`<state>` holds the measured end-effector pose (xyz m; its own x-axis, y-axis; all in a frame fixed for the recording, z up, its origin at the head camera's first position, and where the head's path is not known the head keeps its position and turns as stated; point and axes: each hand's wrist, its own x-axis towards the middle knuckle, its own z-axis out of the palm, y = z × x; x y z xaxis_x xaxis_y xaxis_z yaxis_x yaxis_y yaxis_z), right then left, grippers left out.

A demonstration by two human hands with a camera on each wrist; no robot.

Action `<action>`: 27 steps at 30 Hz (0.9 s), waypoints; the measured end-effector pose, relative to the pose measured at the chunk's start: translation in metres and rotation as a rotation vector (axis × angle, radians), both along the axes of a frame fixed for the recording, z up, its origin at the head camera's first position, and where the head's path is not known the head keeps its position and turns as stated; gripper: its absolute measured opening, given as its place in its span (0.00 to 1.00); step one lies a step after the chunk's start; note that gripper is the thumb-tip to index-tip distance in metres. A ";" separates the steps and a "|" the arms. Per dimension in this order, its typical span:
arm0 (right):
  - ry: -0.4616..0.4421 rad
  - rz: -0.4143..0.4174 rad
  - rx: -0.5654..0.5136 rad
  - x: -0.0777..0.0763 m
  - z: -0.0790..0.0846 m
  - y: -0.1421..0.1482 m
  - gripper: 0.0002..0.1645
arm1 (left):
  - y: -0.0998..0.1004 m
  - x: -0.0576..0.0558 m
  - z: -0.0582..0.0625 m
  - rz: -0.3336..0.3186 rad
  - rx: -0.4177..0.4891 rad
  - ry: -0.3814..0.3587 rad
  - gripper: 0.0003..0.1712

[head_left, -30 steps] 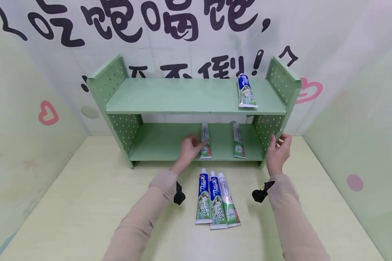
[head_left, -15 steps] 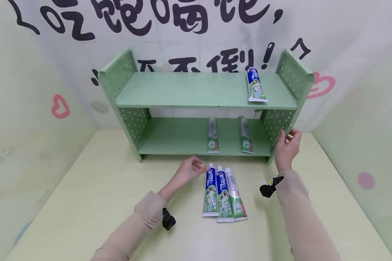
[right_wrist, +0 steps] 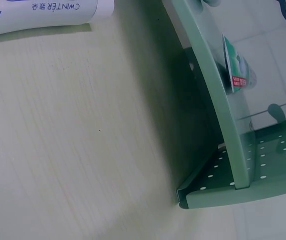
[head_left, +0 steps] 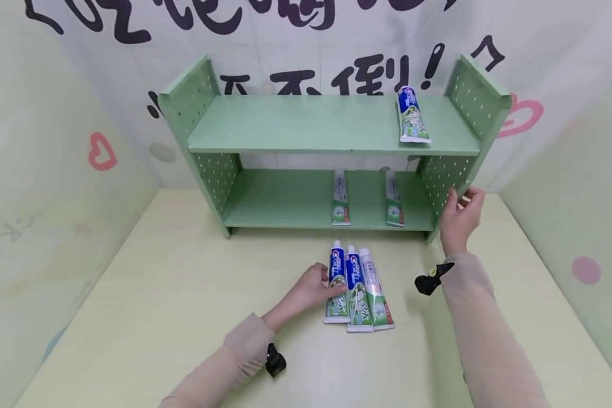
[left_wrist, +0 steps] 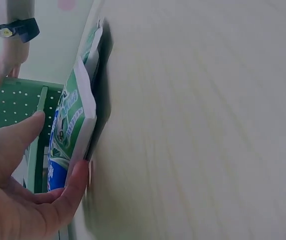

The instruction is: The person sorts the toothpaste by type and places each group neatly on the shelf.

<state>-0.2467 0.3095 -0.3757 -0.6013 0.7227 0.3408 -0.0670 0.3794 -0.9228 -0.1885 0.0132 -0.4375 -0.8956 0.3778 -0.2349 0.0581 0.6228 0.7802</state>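
Three toothpaste tubes lie side by side on the table. My left hand (head_left: 313,288) is at the leftmost, a blue and green tube (head_left: 338,306). In the left wrist view its fingertips touch the near edge of that tube (left_wrist: 72,112), while the thumb stands apart over it. Beside it are another blue and green tube (head_left: 356,283) and a white and green tube (head_left: 379,294). My right hand (head_left: 461,218) grips the front edge of the right side panel of a green two-tier shelf (head_left: 285,127), thumb on the inner side.
On the upper tier, near the right, lies a blue and green tube (head_left: 412,116). Two slimmer tubes, a middle one (head_left: 340,198) and a right one (head_left: 394,198), lie apart on the lower tier. A printed wall (head_left: 265,62) stands behind the shelf.
My left hand has left the middle tube on the lower tier and come down to the leftmost tube on the table. The right hand stays at the shelf's side; the head view has shifted.
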 end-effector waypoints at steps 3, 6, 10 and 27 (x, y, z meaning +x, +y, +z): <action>0.020 0.003 -0.016 -0.002 0.003 0.001 0.16 | 0.003 -0.003 0.001 -0.001 0.003 0.012 0.40; 0.034 0.008 -0.027 -0.003 0.005 0.001 0.15 | 0.005 -0.005 0.002 0.008 0.001 0.017 0.39; 0.028 0.010 -0.033 -0.004 0.005 0.001 0.14 | 0.007 -0.006 0.001 0.016 -0.002 0.024 0.39; -0.007 0.006 -0.038 0.000 0.003 -0.001 0.16 | 0.009 0.000 0.004 0.036 -0.070 -0.055 0.25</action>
